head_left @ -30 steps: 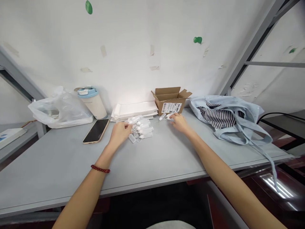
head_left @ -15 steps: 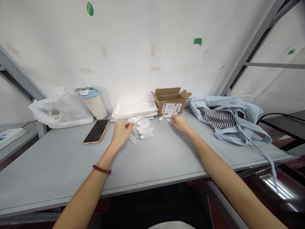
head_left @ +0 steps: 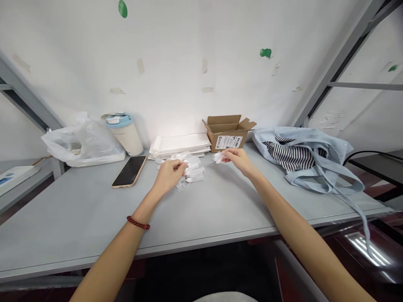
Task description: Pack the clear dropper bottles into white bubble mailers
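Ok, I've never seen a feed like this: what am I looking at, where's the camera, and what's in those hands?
No machine here: these are a person's two bare hands. The single picture comes from a camera worn on the person's head, looking forward and down, so both arms reach in from the bottom. The left hand pinches a clear piece at the edge of a pile of small clear plastic pieces. The right hand holds a small white piece above the grey table, in front of an open cardboard box. Also on the table: a phone, a plastic bag, a cup with a blue lid, a stack of white sheets and a light blue bag with striped cloth inside. What the small pieces are is too small to tell.
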{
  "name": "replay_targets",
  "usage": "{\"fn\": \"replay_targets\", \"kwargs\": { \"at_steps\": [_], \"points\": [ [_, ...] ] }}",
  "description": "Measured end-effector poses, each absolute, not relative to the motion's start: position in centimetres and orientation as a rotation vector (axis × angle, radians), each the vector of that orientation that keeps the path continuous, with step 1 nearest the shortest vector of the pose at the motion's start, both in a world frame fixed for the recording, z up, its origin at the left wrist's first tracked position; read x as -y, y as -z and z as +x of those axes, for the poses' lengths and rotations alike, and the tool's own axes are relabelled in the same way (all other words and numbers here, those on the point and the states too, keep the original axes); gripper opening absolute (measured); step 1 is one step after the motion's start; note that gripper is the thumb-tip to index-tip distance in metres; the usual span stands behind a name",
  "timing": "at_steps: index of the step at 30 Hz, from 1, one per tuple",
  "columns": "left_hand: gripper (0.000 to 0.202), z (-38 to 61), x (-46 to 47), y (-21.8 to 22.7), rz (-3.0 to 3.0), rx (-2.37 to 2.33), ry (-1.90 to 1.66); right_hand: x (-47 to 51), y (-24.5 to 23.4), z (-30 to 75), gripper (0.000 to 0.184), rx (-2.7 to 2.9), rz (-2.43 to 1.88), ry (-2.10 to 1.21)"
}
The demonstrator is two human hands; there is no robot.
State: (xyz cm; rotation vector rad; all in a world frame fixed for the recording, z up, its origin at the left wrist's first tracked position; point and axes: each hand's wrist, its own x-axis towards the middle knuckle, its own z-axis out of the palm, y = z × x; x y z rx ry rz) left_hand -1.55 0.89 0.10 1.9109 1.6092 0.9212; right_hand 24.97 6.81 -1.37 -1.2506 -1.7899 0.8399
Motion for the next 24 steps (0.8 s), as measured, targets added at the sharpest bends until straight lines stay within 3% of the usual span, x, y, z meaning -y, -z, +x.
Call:
{"fn": "replay_targets", "kwargs": {
  "at_steps": [11,24],
  "points": [
    [0.025,0.3,-0.1,0.4,1.929,-1.373,-0.892,-5.0,0.7,23.2,0.026,1.742,-0.972,-1.159],
    [0.023,0.7,-0.1,0.2,1.783,-1.304,-0.863,-4.5,0.8,22.4,0.025,1.781,-0.920,-1.224]
  ]
}}
